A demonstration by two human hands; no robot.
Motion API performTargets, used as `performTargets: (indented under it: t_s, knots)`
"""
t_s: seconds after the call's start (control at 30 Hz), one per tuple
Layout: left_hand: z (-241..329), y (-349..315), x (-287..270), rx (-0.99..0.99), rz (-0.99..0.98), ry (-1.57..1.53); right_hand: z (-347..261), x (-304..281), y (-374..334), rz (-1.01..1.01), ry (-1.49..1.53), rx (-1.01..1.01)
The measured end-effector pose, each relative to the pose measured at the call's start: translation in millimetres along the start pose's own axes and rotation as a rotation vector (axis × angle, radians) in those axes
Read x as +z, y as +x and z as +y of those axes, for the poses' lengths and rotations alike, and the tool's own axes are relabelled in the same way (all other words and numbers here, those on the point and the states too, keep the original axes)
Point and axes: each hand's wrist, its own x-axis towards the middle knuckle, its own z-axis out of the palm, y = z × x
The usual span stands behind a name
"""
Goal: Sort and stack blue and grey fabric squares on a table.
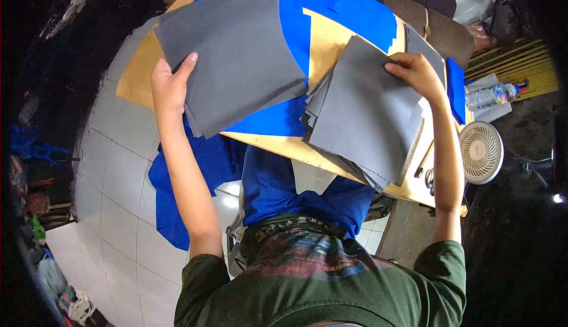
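Note:
My left hand point(171, 87) is closed on the near left edge of a few grey sheets point(242, 49), thumb on top and fingers hidden beneath. These sheets are raised at a tilt over the left part of the table, and their lower edges fan apart slightly. At the right, my right hand point(417, 72) pinches the far right corner of the top grey sheet on a stack of grey sheets point(367, 114). That stack lies unevenly, its layers showing along the left and near edges. I cannot tell whether the sheets are cloth or card.
Blue cloth pieces point(349, 16) cover part of the wooden table point(328, 34). Along the right side are a small round fan point(480, 152), a plastic bottle point(491, 96), a folded blue piece point(455, 90), a pen point(423, 160) and scissors point(430, 180). More blue cloth point(177, 203) hangs at my left.

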Motion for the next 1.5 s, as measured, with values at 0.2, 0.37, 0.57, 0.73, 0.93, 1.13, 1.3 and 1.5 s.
performTargets:
  t_s: [0.2,0.37,0.57,0.73,0.93,1.13,1.3,1.5]
  knots:
    - [9,-3,3,-0.040,-0.036,-0.073,-35,-10,10,0.030,0.012,-0.297]
    - [12,-5,2,-0.122,-0.041,-0.005,-107,-12,58,-0.084,0.171,-0.586]
    - [4,-5,-1,-0.045,-0.071,-0.060,-191,61,143,-0.061,-0.086,-0.926]
    - [5,-5,6,0.005,-0.037,-0.127,-203,87,162,-0.002,-0.111,-0.982]
    - [9,-6,5,-0.108,0.063,-0.246,-212,93,156,0.029,-0.040,-0.878]
    - [11,-4,7,-0.062,-0.109,-0.112,-218,100,163,0.016,-0.069,-0.693]
    - [9,-8,4,-0.082,-0.084,-0.155,-223,110,165,0.050,-0.111,-0.635]
    - [3,-2,10,-0.033,-0.076,-0.129,-217,112,166,0.161,-0.061,-0.702]
